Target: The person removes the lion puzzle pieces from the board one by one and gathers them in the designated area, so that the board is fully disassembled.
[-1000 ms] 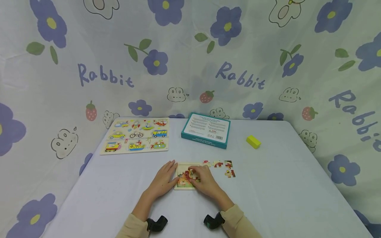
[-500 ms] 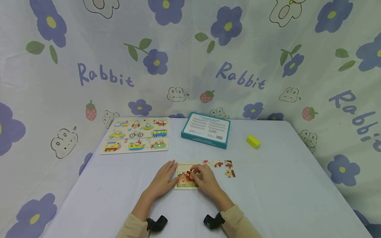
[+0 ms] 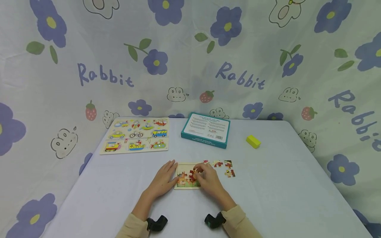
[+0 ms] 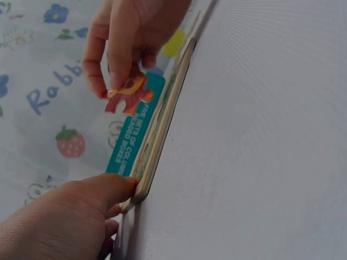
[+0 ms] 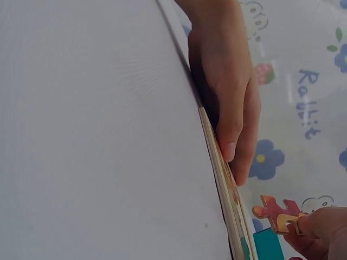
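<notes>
My right hand [image 3: 209, 178] pinches a red and orange jigsaw piece [image 4: 126, 98] between thumb and fingertips. In both wrist views the piece is tilted and held up off the wooden puzzle tray [image 3: 185, 166]; in the head view it overlaps the tray's right part. Orange and green pieces [image 3: 182, 182] line the tray's lower part, while its upper strip shows bare wood. My left hand [image 3: 162, 178] rests along the tray's left side, fingers extended and thumb on its edge. The right hand hides the tray's right edge.
Several loose jigsaw pieces [image 3: 230, 173] lie right of the tray. Behind stand a teal box [image 3: 205, 130] and a vehicle puzzle board [image 3: 135, 135]. A yellow block [image 3: 253, 141] sits at the back right. A printed cloth [image 3: 190, 59] hangs behind the white table [image 3: 282, 185].
My right hand has shifted slightly right with the jigsaw piece, uncovering more of the tray's middle. The left hand has stayed in place.
</notes>
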The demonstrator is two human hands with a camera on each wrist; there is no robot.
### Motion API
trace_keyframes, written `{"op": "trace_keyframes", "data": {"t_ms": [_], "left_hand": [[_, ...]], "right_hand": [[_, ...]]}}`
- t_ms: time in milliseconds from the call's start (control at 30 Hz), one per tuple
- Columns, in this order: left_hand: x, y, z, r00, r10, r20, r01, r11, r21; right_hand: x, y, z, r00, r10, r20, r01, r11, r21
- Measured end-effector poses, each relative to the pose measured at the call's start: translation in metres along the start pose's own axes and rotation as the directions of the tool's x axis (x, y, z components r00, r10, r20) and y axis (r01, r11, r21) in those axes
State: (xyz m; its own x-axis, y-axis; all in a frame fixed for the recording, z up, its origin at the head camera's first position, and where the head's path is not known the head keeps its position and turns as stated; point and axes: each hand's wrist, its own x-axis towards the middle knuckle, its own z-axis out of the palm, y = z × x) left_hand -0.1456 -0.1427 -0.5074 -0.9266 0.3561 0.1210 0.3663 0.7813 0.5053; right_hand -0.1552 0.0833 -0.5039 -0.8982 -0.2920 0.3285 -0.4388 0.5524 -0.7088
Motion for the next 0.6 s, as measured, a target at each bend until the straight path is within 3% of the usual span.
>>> {"op": "trace_keyframes", "data": {"t_ms": [200,600], "left_hand": [[0.001,0.000,0.000,1.000,-0.002,0.001,0.002,1.000,0.005],[0.001,-0.001,0.001,1.000,-0.019,0.018,0.019,1.000,0.013]], "right_hand": [[-0.001,0.001,-0.009,0.998,0.055,-0.016,-0.055,0.998,-0.002],[-0.001,0.009,-0.029,0.997,0.029,-0.071,-0.031,0.999,-0.039]]}}
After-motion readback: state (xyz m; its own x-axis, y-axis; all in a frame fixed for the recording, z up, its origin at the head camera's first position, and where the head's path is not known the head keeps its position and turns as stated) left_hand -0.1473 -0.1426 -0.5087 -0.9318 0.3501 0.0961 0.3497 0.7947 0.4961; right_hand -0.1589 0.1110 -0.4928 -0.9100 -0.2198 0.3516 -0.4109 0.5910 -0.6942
